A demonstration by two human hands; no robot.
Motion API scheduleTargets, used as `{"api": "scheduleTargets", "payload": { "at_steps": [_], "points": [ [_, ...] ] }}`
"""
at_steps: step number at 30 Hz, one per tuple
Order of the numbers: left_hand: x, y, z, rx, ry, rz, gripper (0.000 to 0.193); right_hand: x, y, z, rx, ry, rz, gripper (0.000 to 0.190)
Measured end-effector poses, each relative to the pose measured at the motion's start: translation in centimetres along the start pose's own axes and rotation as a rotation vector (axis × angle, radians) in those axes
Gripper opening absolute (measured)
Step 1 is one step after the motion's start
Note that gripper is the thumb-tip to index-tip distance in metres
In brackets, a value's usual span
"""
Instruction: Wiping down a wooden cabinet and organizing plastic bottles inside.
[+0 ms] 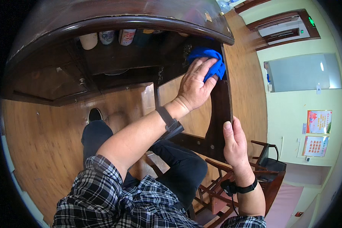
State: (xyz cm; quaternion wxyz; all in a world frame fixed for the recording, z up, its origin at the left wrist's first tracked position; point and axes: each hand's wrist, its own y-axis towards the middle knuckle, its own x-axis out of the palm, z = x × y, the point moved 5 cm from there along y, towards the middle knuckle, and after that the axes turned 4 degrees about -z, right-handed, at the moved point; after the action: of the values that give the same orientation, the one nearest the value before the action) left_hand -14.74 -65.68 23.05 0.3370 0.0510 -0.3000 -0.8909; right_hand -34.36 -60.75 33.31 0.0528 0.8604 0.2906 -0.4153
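My left hand (195,82) lies over a crumpled blue cloth (216,67), the fingers bent onto it. The cloth rests against the upper part of a dark wooden panel (221,105) with a large cut-out, through which the floor shows. Lower down, my right hand (236,144) grips the outer edge of this panel, thumb on the near face; some of its fingers are hidden behind. The panel stands under the right end of a dark wooden cabinet (122,21) with a rounded, chipped top edge. Pale worn patches mark the wood near the cloth.
Inside the cabinet stand an off-white container (89,41), a patterned cup (106,37) and a red-and-white can (127,37). A cabinet door (51,75) with a small knob is at left. Wooden chairs (216,196) stand at lower right. Posters (319,122) hang on the wall.
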Motion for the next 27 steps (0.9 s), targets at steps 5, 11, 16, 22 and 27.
{"api": "scheduleTargets", "payload": {
  "at_steps": [5, 11, 16, 22, 27],
  "points": [
    [-1.3, -3.9, -4.5, -0.075, 0.081, -0.022, 0.046, 0.0, -0.1, 0.2, 0.028, -0.01, -0.023, 0.042],
    [-3.0, -8.6, -9.4, -0.303, 0.108, -0.166, 0.047, 0.6, -0.4, -0.6, 0.062, 0.046, -0.021, 0.041],
    [-2.0, -4.3, -3.8, -0.127, -0.092, -0.094, 0.047, 0.6, -0.7, -0.9, 0.101, 0.077, -0.008, 0.042],
    [-2.6, -1.9, -4.0, -0.017, 0.012, -0.205, 0.049, 1.0, -0.6, -1.3, 0.1, 0.111, -0.044, 0.044],
    [-3.0, -4.3, -5.6, -0.124, 0.118, -0.163, 0.05, 0.8, -1.1, -1.2, 0.123, 0.141, -0.045, 0.046]
  ]
}}
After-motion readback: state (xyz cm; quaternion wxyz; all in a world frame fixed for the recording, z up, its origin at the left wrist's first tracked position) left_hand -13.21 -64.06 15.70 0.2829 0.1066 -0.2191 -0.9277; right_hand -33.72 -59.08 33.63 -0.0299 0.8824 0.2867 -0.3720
